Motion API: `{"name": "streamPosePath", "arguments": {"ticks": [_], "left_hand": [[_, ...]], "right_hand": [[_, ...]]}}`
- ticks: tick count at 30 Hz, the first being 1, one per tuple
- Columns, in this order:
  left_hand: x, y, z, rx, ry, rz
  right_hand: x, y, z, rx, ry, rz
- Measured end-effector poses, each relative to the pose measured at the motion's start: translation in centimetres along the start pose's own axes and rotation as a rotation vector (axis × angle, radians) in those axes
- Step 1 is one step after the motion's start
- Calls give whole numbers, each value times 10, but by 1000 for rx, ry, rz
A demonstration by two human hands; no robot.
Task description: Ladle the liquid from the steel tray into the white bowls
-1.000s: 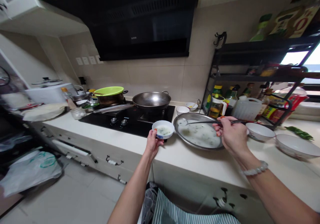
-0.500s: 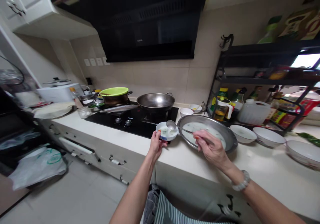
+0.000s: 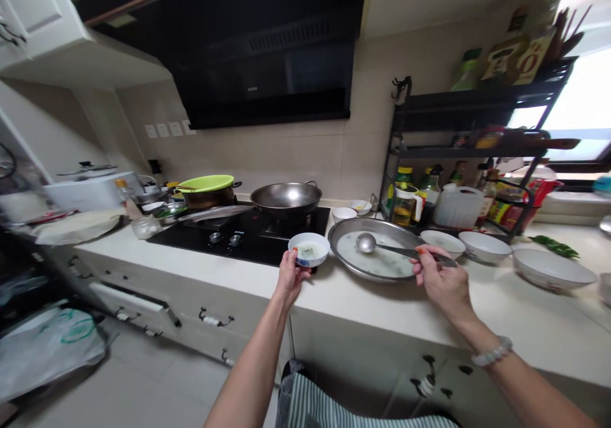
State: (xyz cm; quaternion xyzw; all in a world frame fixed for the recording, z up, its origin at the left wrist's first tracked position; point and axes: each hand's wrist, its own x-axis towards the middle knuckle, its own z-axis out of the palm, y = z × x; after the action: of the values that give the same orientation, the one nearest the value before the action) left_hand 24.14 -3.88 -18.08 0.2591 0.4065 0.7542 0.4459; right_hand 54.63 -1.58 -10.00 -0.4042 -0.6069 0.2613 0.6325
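Note:
My left hand (image 3: pixel 289 276) grips a small white bowl (image 3: pixel 310 259) with blue marks, holding whitish soup with green bits. The bowl is held level just left of a wide steel basin (image 3: pixel 340 259) on the counter, which contains the same pale, green-flecked liquid. My right hand (image 3: pixel 442 278) is closed round the dark handle of a ladle (image 3: pixel 366 243). The ladle's head is over the basin's liquid, its rounded underside facing up; whether it touches the surface I cannot tell.
A steel wok (image 3: pixel 286 198) sits on the black stove (image 3: pixel 248 231), beside a pot topped by a green basin (image 3: pixel 205 183). Several white bowls, one a large bowl (image 3: pixel 551 268), line the counter at right. Behind them stands a black rack (image 3: pixel 396 148) with bottles.
The ladle went from the basin to the small bowl, tipping over it, then back right above the basin. My left hand kept its hold on the bowl. The camera view shifted slightly.

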Motion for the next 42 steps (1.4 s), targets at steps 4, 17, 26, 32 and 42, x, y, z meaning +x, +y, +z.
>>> {"name": "streamPosePath", "arguments": {"ticks": [4,17,26,32,42], "left_hand": [[2,-1,-1,-11,-7,1],[2,-1,-2,-7,-7,9],[2,-2,-3,-18,-17,2],[1,0,-1,-10,-16,-6],[1,-1,-1,-3,-12,21]], "right_hand": [[-8,-2,-7,-45,-41,9],[2,-6,-9,13,69,183],[14,3,-1,91,170,188],[20,3,10,268,234,262],[36,-17,25,333,185,240]]}}
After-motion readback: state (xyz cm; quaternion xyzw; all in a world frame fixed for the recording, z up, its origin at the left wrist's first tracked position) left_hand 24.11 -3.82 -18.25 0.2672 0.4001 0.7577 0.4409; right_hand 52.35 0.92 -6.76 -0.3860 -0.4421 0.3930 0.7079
